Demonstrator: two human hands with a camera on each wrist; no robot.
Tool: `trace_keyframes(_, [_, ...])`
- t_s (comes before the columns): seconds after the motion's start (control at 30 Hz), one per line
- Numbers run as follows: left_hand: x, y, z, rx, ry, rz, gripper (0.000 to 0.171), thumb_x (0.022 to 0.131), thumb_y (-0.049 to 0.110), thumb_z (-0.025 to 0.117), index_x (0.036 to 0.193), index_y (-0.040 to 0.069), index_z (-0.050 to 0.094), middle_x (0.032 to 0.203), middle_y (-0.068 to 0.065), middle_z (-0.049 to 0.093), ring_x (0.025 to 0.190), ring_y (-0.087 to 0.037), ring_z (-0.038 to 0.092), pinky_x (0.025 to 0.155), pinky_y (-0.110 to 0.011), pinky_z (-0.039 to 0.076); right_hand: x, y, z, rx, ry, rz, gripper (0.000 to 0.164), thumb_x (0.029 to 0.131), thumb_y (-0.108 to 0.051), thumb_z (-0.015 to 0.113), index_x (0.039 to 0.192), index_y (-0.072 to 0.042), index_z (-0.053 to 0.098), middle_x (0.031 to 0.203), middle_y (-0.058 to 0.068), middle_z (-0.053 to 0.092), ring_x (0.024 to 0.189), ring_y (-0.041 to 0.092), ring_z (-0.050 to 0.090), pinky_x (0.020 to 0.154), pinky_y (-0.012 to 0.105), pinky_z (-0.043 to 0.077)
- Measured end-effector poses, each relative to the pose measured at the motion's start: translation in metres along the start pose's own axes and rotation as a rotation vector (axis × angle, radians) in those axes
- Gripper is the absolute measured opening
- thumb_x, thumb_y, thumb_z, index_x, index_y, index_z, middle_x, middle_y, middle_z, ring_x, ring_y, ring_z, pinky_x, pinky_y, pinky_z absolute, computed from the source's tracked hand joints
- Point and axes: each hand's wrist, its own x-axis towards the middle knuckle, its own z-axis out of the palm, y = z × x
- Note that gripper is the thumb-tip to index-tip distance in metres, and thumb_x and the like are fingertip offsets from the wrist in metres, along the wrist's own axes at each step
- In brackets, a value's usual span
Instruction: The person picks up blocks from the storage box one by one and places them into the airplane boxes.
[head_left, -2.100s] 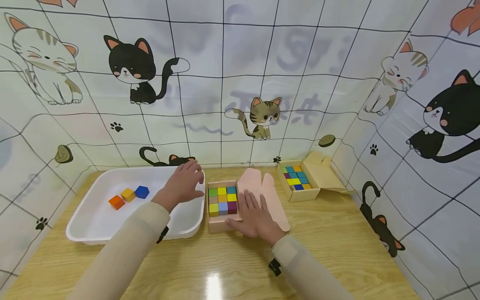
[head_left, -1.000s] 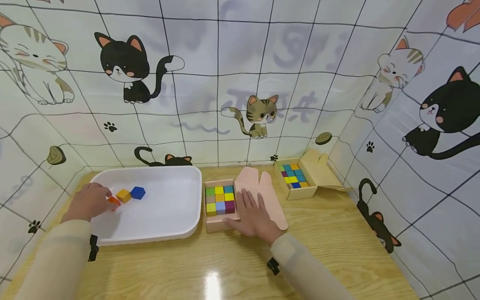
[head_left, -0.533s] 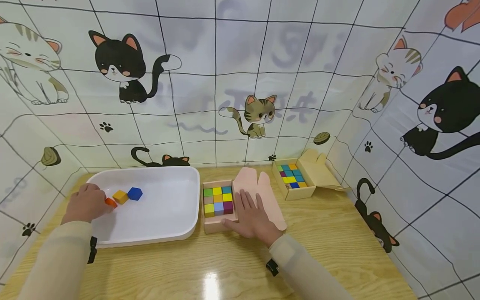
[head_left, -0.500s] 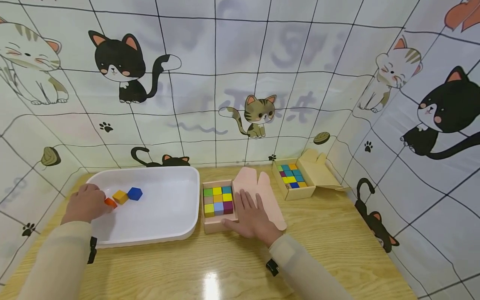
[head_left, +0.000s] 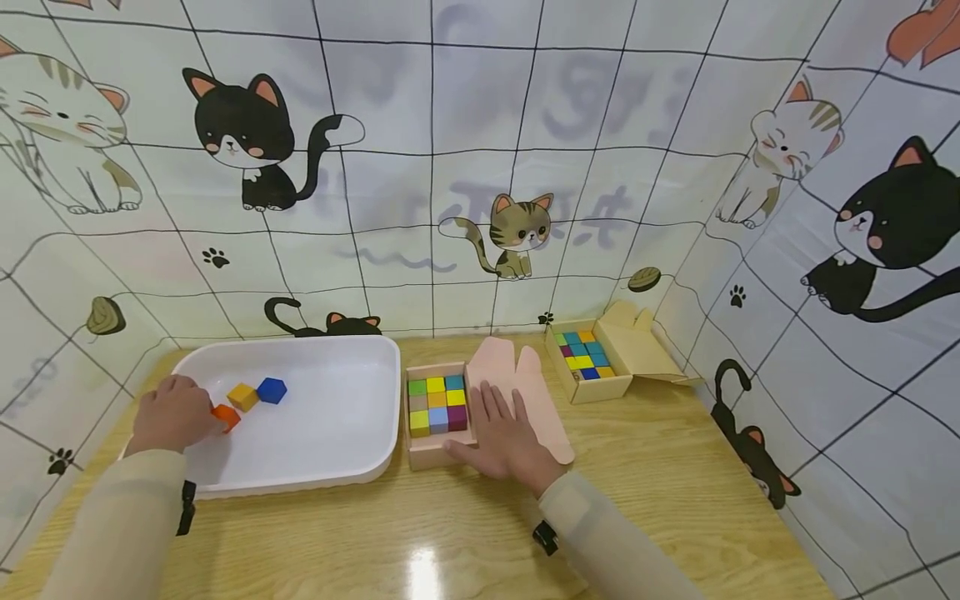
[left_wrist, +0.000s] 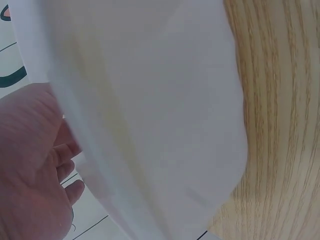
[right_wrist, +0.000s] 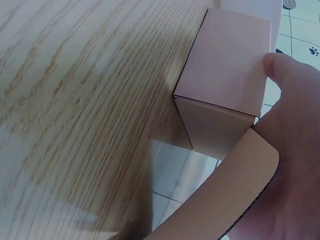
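My left hand (head_left: 174, 414) reaches over the left side of a white tray (head_left: 330, 454), its fingertips at an orange cube (head_left: 227, 418) and hiding part of it. A yellow-orange cube (head_left: 243, 397) and a blue cube (head_left: 272, 390) lie just right of it. In the left wrist view, the tray wall (left_wrist: 175, 100) hides that hand's fingertips and the cube. My right hand (head_left: 510, 437) rests with straight fingers on the opened lid (head_left: 543, 408) of a pink box (head_left: 438, 456) filled with coloured cubes. Its thumb touches the box's edge in the right wrist view.
At the back right stands a second, yellowish box (head_left: 600, 389) of coloured cubes, its lid (head_left: 648, 354) folded open to the right. A cat-patterned sheet (head_left: 420, 192) encloses the wooden table (head_left: 360, 542) behind and at the sides.
My left hand came from the tray's right side to the orange cube at its left. Over the last half second, more of that cube has come into sight. My right hand stays on the lid.
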Motion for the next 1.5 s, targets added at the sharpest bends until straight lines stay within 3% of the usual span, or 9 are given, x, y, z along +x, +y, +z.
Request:
trace_keyframes(0.37, [-0.003,0.002,-0.011,-0.104,0.002,0.008,0.029,0.067,0.035,0.073,0.07,0.006,0.067,0.099,-0.027,0.05,0.094,-0.045,0.034,0.09,-0.066,0.026,-0.005,-0.002,-0.004,-0.001,0.009,-0.004,0.094,0.082,-0.074,0.027,0.148,-0.009,0.008,0.155,0.011,0.006,0.143,0.028,0.009,0.114,0.055,-0.001])
trace_keyframes(0.63, [0.004,0.016,-0.028,-0.119,0.169,0.111,0.024,0.065,0.029,0.075,0.076,0.009,0.069,0.107,-0.027,0.053,0.106,-0.044,0.034,0.092,-0.067,0.025,-0.002,0.001,-0.001,-0.006,0.013,-0.002,0.095,0.082,-0.074,0.027,0.148,-0.009,0.008,0.155,0.011,0.007,0.143,0.028,0.009,0.114,0.056,-0.001])
trace_keyframes(0.77, [0.005,0.029,-0.041,-0.113,0.202,0.155,0.024,0.067,0.03,0.074,0.08,0.011,0.068,0.112,-0.026,0.052,0.113,-0.045,0.032,0.095,-0.067,0.022,-0.002,0.002,-0.001,-0.004,0.009,0.005,0.095,0.081,-0.075,0.027,0.148,-0.01,0.007,0.155,0.01,0.006,0.144,0.027,0.008,0.114,0.055,-0.001])
trace_keyframes(0.9, [0.002,0.048,-0.055,-0.097,0.221,0.212,0.024,0.068,0.031,0.074,0.082,0.013,0.067,0.114,-0.022,0.051,0.119,-0.043,0.029,0.099,-0.066,0.02,-0.002,0.002,-0.001,0.002,0.013,0.003,0.095,0.081,-0.075,0.027,0.148,-0.01,0.007,0.155,0.011,0.007,0.143,0.028,0.009,0.114,0.056,-0.001])
trace_keyframes(1.1, [-0.002,0.089,-0.069,-0.083,0.254,0.303,0.026,0.068,0.032,0.075,0.083,0.014,0.065,0.118,-0.019,0.051,0.129,-0.043,0.024,0.104,-0.063,0.018,-0.004,-0.001,-0.004,0.01,0.016,0.008,0.095,0.081,-0.074,0.029,0.148,-0.009,0.007,0.155,0.011,0.008,0.143,0.028,0.009,0.114,0.055,0.0])
trace_keyframes(1.5, [-0.003,0.169,-0.07,-0.097,0.259,0.501,0.021,0.069,0.032,0.072,0.081,0.017,0.063,0.124,-0.008,0.049,0.136,-0.033,0.023,0.11,-0.056,0.02,-0.005,-0.002,-0.005,-0.002,0.011,-0.006,0.094,0.082,-0.074,0.027,0.148,-0.01,0.007,0.155,0.011,0.007,0.144,0.028,0.008,0.114,0.055,0.0])
